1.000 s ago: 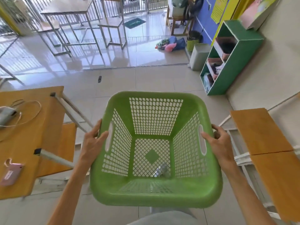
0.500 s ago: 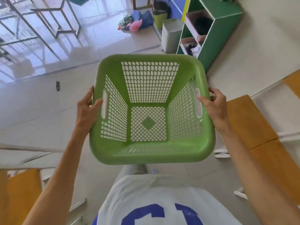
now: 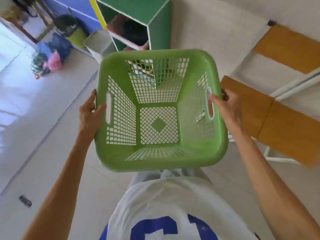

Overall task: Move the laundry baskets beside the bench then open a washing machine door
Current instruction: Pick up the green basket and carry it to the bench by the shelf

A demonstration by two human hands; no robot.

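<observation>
Green plastic laundry basket: empty, lattice-walled, likely light and fairly stiff, a little springy at the rim; best held at the two slot handles on opposite sides. Carried in mid-air at waist height, above the pale tiled floor, just left of the orange bench on its white frame and in front of a green shelf unit.

Left hand clamped on the left rim, thumb over the top edge, fingers hidden beneath. Right hand curled around the right rim, thumb tip at the handle slot. Both forearms extended forward, elbows slightly bent.
</observation>
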